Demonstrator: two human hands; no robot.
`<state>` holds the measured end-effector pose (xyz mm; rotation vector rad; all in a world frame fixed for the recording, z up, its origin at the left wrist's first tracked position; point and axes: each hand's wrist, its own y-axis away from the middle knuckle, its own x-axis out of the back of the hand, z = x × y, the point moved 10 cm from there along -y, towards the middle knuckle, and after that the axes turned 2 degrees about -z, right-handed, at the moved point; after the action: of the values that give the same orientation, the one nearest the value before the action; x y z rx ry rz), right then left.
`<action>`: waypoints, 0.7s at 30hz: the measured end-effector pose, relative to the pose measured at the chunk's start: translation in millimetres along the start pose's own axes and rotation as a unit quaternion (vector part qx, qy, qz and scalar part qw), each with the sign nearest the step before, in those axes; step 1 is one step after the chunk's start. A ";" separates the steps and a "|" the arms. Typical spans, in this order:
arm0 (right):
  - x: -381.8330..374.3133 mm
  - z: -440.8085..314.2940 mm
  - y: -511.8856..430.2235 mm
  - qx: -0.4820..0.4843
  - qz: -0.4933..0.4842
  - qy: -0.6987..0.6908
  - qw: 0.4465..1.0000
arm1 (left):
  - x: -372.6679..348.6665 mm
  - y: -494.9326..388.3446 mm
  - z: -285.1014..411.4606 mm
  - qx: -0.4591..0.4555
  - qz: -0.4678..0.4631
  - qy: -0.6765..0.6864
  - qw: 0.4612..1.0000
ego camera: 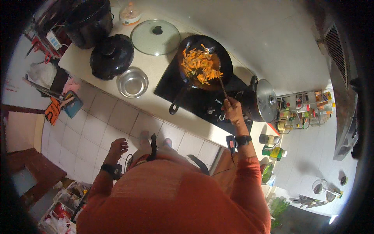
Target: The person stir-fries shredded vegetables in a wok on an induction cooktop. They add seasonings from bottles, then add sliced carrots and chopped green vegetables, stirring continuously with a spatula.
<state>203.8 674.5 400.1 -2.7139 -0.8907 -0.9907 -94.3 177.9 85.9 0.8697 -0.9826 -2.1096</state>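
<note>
My right hand (233, 110) grips the handle of a cooking spatula (223, 89), whose far end is among the food in a dark wok (225, 52). Orange strips that look like carrot (198, 63), with brownish pieces mixed in, lie in the wok. It sits on a black gas cooktop (166, 84), its long handle (178, 102) pointing toward the counter's front edge. My left hand (119, 147) hangs beside my body above the tiled floor, fingers loosely curled, holding nothing.
A lidded pot (264, 101) stands right of the wok. Leftward on the counter are a metal bowl (132, 82), a black lid (111, 57), a glass lid (155, 36) and a large black pot (90, 26). Bottles (274, 152) and a spice rack (306, 108) line the right.
</note>
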 end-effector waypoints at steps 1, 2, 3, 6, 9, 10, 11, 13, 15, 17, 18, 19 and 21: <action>-7.6 9.0 4.6 -0.068 -0.003 -0.078 0.995 | -2.3 -1.7 3.3 -0.004 -0.005 -0.003 1.000; -19.3 19.1 13.2 -0.151 -0.020 -0.158 0.976 | -5.1 -2.8 6.1 -0.007 -0.012 -0.006 1.000; -28.5 9.5 15.9 -0.131 -0.039 -0.155 0.978 | -9.2 -4.1 10.1 -0.014 -0.024 -0.008 1.000; -42.2 -9.9 21.2 -0.079 -0.053 -0.094 0.991 | -12.7 -6.4 13.9 0.012 -0.028 -0.020 0.999; -34.0 -21.6 15.8 0.010 -0.003 0.055 0.998 | -20.9 -4.9 24.3 -0.003 -0.064 -0.030 0.998; -26.5 -15.5 12.4 0.001 0.031 0.053 0.998 | -25.2 -3.2 28.2 -0.013 -0.085 -0.042 0.995; -18.4 -11.9 8.8 0.008 0.061 0.041 0.997 | -26.5 -2.5 30.4 -0.019 -0.088 -0.054 0.994; -2.3 7.4 1.4 -0.050 0.116 0.060 0.990 | -23.9 -2.2 34.2 -0.025 -0.065 -0.044 0.997; -1.4 9.4 -11.4 -0.039 0.104 0.064 0.992 | -20.0 -2.9 32.5 -0.009 -0.032 -0.043 0.999; -8.2 19.7 -18.2 -0.092 0.080 -0.027 0.992 | -19.2 -3.0 28.2 0.016 -0.017 -0.049 0.999; -20.9 21.7 -19.6 -0.114 0.048 -0.128 0.984 | -20.7 -3.1 27.4 0.020 -0.018 -0.037 0.999; -36.3 19.9 -18.4 -0.135 0.003 -0.231 0.964 | -23.6 -1.7 26.8 0.016 -0.031 -0.024 0.999; -50.8 12.5 -9.9 -0.160 -0.013 -0.273 0.949 | -26.2 0.2 25.5 0.011 -0.037 -0.021 0.999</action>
<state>174.0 661.6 357.9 -3.3440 -0.9004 -0.4009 -99.0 207.8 106.4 0.8886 -1.0119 -2.1906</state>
